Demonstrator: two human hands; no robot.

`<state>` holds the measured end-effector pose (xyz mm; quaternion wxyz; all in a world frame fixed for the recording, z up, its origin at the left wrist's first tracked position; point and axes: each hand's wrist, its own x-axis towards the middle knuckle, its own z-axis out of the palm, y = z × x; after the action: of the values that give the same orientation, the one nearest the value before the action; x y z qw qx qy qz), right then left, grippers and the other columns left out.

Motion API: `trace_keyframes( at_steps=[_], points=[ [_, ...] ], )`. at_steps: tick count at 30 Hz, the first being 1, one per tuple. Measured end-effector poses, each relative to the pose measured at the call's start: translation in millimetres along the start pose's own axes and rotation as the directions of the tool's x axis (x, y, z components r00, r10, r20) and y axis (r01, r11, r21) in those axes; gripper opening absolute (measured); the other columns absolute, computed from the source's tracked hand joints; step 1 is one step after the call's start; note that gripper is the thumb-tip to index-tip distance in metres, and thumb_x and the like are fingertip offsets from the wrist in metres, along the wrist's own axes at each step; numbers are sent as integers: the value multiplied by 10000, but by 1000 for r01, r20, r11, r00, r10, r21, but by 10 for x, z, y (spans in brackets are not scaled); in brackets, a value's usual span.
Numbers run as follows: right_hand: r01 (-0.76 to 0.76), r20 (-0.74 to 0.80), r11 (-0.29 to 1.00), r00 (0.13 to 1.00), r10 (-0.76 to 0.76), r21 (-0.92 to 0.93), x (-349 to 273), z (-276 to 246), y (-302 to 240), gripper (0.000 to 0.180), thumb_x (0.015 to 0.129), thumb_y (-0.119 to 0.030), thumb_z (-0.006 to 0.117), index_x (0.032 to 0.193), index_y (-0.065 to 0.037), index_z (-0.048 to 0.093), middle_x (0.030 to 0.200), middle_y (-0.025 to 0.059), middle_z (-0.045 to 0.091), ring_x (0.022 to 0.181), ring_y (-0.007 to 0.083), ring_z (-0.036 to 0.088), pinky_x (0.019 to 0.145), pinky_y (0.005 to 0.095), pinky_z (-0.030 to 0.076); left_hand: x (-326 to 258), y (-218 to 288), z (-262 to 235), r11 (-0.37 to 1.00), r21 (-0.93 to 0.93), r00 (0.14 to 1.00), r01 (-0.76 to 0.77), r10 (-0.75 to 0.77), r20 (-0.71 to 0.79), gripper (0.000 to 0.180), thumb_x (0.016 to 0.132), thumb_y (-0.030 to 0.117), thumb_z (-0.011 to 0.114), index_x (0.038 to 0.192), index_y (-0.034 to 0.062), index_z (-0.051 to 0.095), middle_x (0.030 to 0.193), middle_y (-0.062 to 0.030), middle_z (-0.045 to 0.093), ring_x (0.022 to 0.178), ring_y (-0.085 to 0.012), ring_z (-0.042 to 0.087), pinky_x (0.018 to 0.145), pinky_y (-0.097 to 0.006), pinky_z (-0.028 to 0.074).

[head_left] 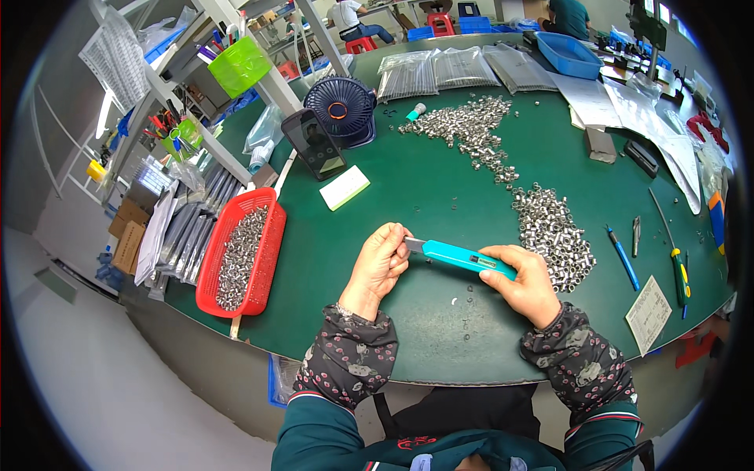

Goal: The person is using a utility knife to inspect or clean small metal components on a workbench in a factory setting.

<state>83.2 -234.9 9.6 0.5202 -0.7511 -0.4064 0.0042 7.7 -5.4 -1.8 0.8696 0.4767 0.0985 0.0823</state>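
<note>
A teal utility knife (463, 256) lies in my right hand (522, 282), its thumb and fingers closed around the rear of the handle. The blade points left, toward my left hand (378, 263). There the thumb and fingertips are pinched together at the blade's tip; whatever they hold is too small or hidden to make out. Right of the knife lies a heap of small metal rings (554, 239), and a looser spread of the same rings (463, 129) reaches toward the far side of the green table (385, 196).
A red basket (271, 259) of small metal parts stands at the left edge. Behind are a phone (314, 144), a dark fan (342, 110) and a pale notepad (344, 188). To the right lie a blue pen-like tool (623, 257), a screwdriver (680, 279) and a paper slip (649, 315).
</note>
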Motion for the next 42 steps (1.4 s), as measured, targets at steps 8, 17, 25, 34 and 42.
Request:
trace_keyframes(
  at_steps=[8, 17, 25, 34, 42],
  points=[
    [101, -175, 990, 977, -118, -101, 8, 2, -37, 269, 673, -126, 660, 925, -52, 601, 647, 99, 500, 552, 240, 505, 510, 312, 403, -21, 34, 81, 998, 56, 994, 39, -33, -108, 231, 872, 259, 482, 818, 37, 511, 612, -13, 473, 404, -23, 311, 325, -145, 215],
    [32, -106, 997, 994, -39, -66, 19, 7, -28, 269, 676, -146, 656, 921, -50, 604, 678, 101, 539, 596, 239, 536, 550, 313, 423, -15, 53, 65, 997, -69, 997, -46, 42, -60, 156, 877, 156, 470, 918, 18, 530, 751, -33, 502, 489, -26, 354, 360, -137, 242],
    [-69, -14, 997, 998, 69, 45, 11, 6, 31, 271, 693, -162, 648, 935, -49, 606, 798, 116, 599, 705, 245, 583, 635, 312, 453, 35, -16, -26, 991, -121, 999, -48, 45, -28, 117, 859, 141, 503, 890, 33, 536, 726, -14, 484, 512, -41, 365, 376, -148, 257],
    [-53, 24, 997, 998, 52, 57, 20, 4, 41, 271, 696, -168, 647, 940, -57, 605, 759, 107, 578, 664, 242, 568, 599, 321, 442, 25, -21, -30, 998, -64, 1000, -16, 16, 3, 160, 859, 184, 508, 843, 29, 542, 642, 9, 462, 483, -34, 347, 362, -148, 237],
    [72, -58, 980, 995, -84, -188, 10, -16, -40, 272, 682, -160, 649, 941, -92, 602, 658, 81, 498, 546, 250, 516, 494, 328, 415, 10, -2, 48, 998, 65, 998, 24, -20, -51, 249, 879, 269, 466, 763, 51, 499, 580, 22, 424, 423, -18, 291, 340, -150, 208]
  ],
)
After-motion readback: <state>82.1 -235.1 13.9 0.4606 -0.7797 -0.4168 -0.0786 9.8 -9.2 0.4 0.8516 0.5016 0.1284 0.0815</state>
